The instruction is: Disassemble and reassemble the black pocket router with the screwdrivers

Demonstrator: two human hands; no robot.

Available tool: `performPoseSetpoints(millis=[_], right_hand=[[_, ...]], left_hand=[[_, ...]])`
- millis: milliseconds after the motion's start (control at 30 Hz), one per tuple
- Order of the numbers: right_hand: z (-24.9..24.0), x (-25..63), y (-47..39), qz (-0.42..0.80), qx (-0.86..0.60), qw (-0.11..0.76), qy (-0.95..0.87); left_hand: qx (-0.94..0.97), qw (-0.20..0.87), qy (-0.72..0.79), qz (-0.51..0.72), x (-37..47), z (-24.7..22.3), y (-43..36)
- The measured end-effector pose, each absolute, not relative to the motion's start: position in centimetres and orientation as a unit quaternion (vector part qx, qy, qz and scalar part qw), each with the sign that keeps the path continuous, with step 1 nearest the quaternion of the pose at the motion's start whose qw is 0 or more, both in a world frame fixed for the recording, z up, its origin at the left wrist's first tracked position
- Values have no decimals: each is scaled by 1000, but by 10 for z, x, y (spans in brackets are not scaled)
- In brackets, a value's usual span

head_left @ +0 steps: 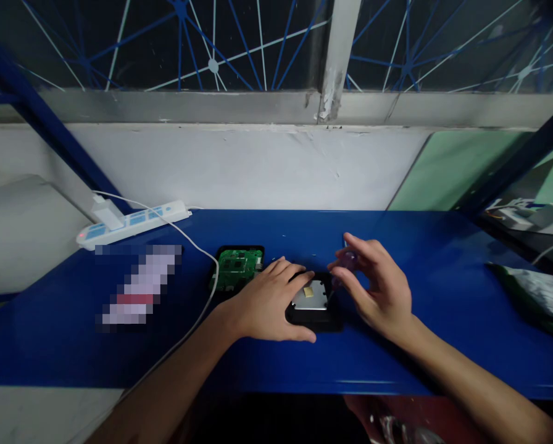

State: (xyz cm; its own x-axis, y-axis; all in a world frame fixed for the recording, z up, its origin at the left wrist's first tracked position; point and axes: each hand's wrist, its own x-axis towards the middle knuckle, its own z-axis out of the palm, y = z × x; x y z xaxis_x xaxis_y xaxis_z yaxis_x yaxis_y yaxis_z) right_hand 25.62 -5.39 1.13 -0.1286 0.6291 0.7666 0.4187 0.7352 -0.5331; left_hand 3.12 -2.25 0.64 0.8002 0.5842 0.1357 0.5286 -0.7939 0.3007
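Note:
A black plastic case [323, 322] with a silver metal plate [317, 300] inside lies on the blue table. On the plate is a small yellowish square [308, 291]. My left hand [270, 299] rests over the left side of this case, fingers stretched out and thumb apart near the front edge. My right hand [381, 290] pinches the purple see-through handle of a screwdriver [349, 260] above the case's right edge. Its thin shaft seems to slant down to that edge; the tip is hard to make out. A green circuit board [237, 266] in a black shell sits left of my left hand.
A white power strip [135, 223] with a plugged-in adapter [108, 213] stands at the back left. Its white cable [194, 246] crosses the table beside the circuit board. A blurred-out pale item [142, 287] lies left. At the right edge is a silvery bag [540, 296].

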Motion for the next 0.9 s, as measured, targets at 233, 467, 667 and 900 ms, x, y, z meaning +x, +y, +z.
performPoseSetpoints(millis=[233, 467, 667, 900], right_hand=[[15, 258, -53, 62, -325, 540, -774], [18, 255, -56, 76, -341, 533, -771], [17, 255, -53, 9, -340, 536, -772], [17, 257, -56, 106, -339, 527, -772]], left_hand=[[942, 119, 289, 119, 31, 3, -21], [941, 119, 293, 123, 32, 1, -21], [938, 113, 305, 118, 33, -2, -23], [940, 111, 297, 128, 34, 0, -24]])
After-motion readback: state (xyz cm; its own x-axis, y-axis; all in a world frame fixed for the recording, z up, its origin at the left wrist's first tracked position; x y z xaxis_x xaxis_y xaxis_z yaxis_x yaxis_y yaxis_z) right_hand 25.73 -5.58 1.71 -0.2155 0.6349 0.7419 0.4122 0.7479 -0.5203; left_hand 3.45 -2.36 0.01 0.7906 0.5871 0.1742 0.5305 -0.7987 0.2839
